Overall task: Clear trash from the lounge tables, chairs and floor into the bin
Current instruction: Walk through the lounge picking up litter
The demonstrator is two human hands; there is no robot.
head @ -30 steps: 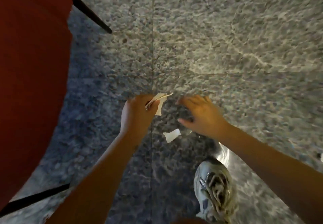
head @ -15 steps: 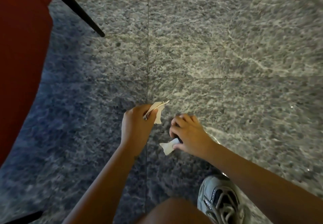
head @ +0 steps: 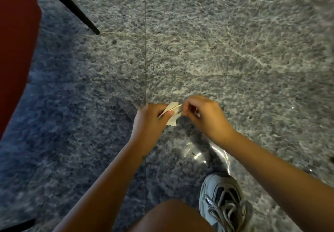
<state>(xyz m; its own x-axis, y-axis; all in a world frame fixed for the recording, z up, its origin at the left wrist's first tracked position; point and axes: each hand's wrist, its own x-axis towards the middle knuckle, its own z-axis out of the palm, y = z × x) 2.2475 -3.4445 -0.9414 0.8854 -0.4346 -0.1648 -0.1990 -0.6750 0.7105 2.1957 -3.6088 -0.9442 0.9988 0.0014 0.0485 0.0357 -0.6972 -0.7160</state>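
Both hands meet above the floor (head: 198,50), the left hand (head: 151,117) pinching the scraps (head: 172,113) and the right hand (head: 202,114) closed against them, seemingly adding a piece; next likely calls for carrying them to the unseen bin.

the red chair (head: 17,54) is cut off at the left edge.

No readable text, label, brand or number shows on anything in view
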